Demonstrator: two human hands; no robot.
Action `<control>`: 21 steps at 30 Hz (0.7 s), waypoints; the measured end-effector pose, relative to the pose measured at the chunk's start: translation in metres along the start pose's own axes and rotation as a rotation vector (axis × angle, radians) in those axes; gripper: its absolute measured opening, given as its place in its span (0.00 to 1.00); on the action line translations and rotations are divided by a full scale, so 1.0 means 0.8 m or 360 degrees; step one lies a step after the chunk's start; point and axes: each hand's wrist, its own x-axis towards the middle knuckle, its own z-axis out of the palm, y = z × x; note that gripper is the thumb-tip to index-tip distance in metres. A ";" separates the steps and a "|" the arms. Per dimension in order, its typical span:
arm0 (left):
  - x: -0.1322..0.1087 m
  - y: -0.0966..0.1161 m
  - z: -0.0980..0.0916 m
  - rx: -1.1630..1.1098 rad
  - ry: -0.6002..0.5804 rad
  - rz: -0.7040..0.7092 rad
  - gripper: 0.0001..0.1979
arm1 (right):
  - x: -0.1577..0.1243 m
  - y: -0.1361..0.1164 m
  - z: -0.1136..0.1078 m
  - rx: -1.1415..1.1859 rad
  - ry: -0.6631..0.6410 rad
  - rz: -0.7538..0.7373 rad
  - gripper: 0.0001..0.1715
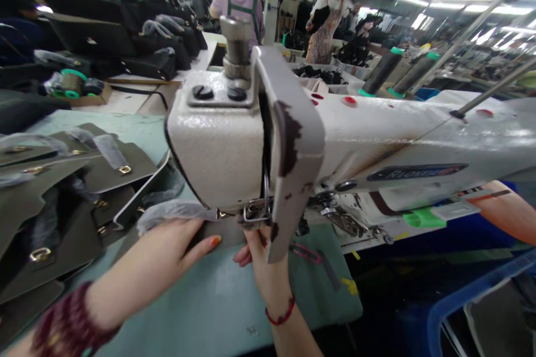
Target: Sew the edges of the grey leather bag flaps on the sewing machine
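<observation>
A white industrial sewing machine (293, 139) fills the middle of the view. Under its head lies a dark olive leather piece (221, 230) with a clear plastic wrap (171, 211) and a small brass fitting. My left hand (176, 242) rests flat on that piece, fingers stretched out, orange nail showing. My right hand (262, 259) is just to its right, under the machine's face plate by the presser foot; its fingers are curled against the piece's edge and partly hidden. A red bracelet sits on that wrist.
A pile of olive leather flaps with brass rings (54, 201) lies at left on the pale green table (201, 301). Black bags (138, 39) are stacked behind. Thread cones (383, 70) stand at back right. Two people work in the background. A blue bin (473, 307) is at lower right.
</observation>
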 end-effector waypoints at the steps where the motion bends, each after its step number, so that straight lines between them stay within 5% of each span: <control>1: -0.026 0.009 0.008 -0.0004 -0.0002 -0.0008 0.20 | 0.000 0.000 0.000 -0.0025 -0.0001 -0.0014 0.28; 3: -0.076 0.029 0.035 -0.0234 0.0066 -0.0096 0.21 | 0.001 0.000 -0.001 -0.0066 -0.0006 -0.0053 0.30; 5: -0.104 0.050 0.072 -0.0900 0.0006 -0.0322 0.17 | 0.001 0.001 -0.001 -0.0089 -0.0003 -0.0101 0.30; 7: -0.101 0.071 0.107 -0.1708 -0.0036 -0.0735 0.19 | 0.002 0.002 -0.001 -0.0110 -0.0012 -0.0154 0.28; 8: -0.089 0.080 0.120 -0.2051 0.0090 -0.0926 0.21 | 0.002 0.003 -0.002 -0.0129 -0.0018 -0.0185 0.28; 10: -0.055 0.091 0.133 -0.2479 0.0278 -0.1020 0.21 | 0.004 0.004 -0.004 -0.0205 -0.0024 -0.0261 0.28; 14: -0.007 0.083 0.120 -0.2286 0.0267 -0.1168 0.22 | 0.009 0.002 -0.006 -0.0351 0.0031 -0.0384 0.29; 21: -0.009 0.070 0.097 -0.1700 0.0072 -0.1354 0.27 | 0.001 0.003 -0.010 -0.0194 0.0021 -0.0233 0.33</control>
